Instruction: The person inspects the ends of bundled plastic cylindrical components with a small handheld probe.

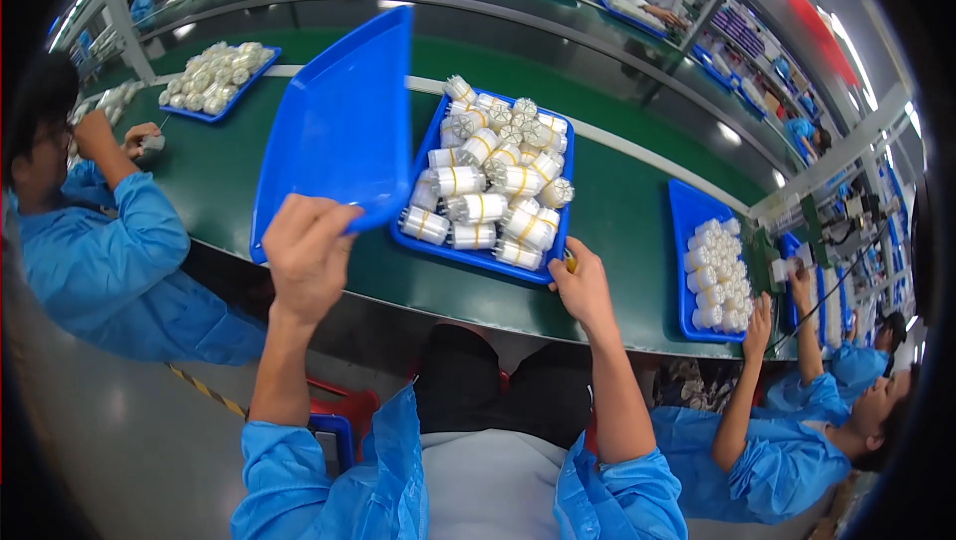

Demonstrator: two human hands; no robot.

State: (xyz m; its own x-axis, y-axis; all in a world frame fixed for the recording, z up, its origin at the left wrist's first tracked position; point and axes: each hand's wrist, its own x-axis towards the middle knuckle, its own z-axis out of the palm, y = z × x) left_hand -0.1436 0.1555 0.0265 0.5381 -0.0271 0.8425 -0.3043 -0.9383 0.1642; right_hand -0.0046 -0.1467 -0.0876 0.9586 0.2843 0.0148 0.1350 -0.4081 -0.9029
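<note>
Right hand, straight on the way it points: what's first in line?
The right hand already grips the near right corner of the full blue tray. Straight on, up and slightly left, it would likely meet the white cylindrical parts piled inside, the nearest roll first. Depth is unclear.

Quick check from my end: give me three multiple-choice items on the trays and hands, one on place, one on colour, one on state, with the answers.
1. Where is the right hand?
A. at the near right corner of the full tray
B. on the empty tray
C. off the belt

2. What colour is the empty tray?
A. green
B. blue
C. white

3. How is the empty tray held?
A. flat on the belt
B. tilted up in the left hand
C. stacked under the full tray

Answers: 1 A, the fingers meet that corner. 2 B, plain blue like the others. 3 B, the left hand grips its lower edge and it stands raised over the green belt.
</note>
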